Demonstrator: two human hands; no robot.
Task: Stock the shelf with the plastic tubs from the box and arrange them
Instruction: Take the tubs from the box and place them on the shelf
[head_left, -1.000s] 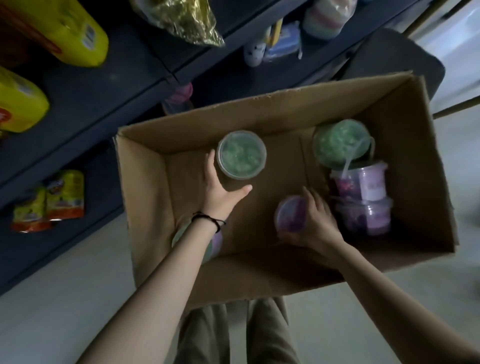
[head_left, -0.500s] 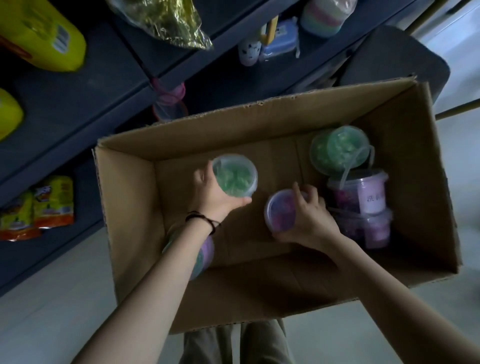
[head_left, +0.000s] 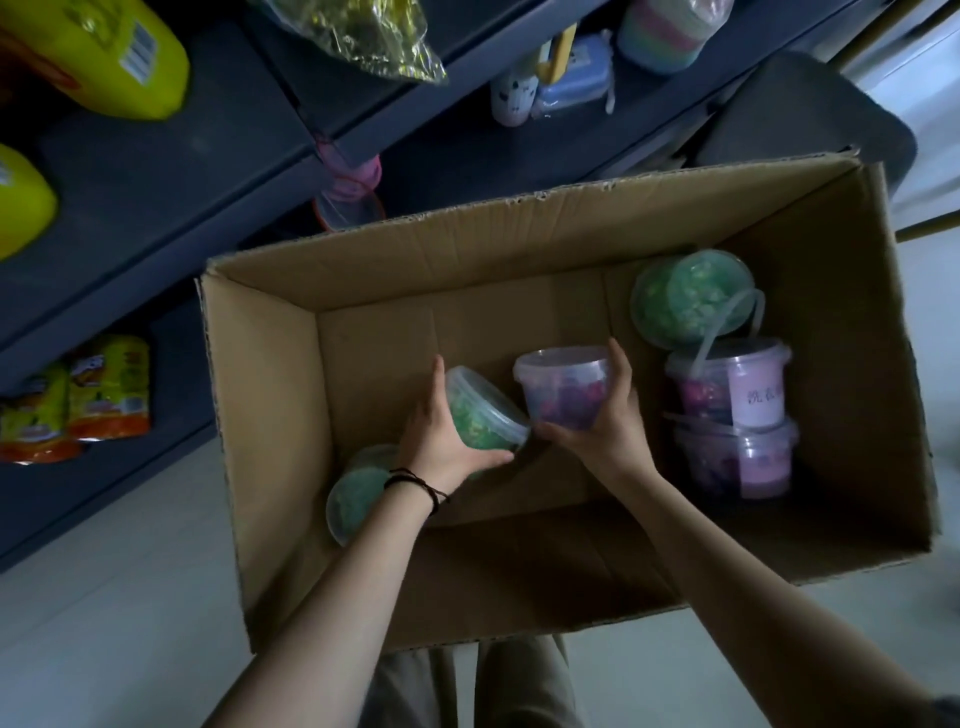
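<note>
An open cardboard box (head_left: 270, 415) sits on the floor below me. My left hand (head_left: 436, 441) grips a clear tub of green pieces (head_left: 483, 415), tilted on its side above the box floor. Beside it, my right hand (head_left: 608, 426) grips a clear tub of purple and pink pieces (head_left: 563, 389), held nearly upright. The two tubs almost touch. Another green tub (head_left: 356, 501) lies in the box's near left corner. Two green tubs (head_left: 691, 299) and two purple tubs (head_left: 727, 384) are stacked at the right end.
Dark shelves (head_left: 156, 171) run along the left and top, holding yellow bottles (head_left: 104, 57), snack packets (head_left: 78, 400), a crinkled gold bag (head_left: 358, 36), a pink-lidded tub (head_left: 348, 202) and small containers (head_left: 566, 78). A dark stool (head_left: 810, 114) stands behind the box. Pale floor surrounds it.
Both hands have closed round their tubs and lifted them off the box floor. The green tub has tipped onto its side and the purple one has turned upright, closer together.
</note>
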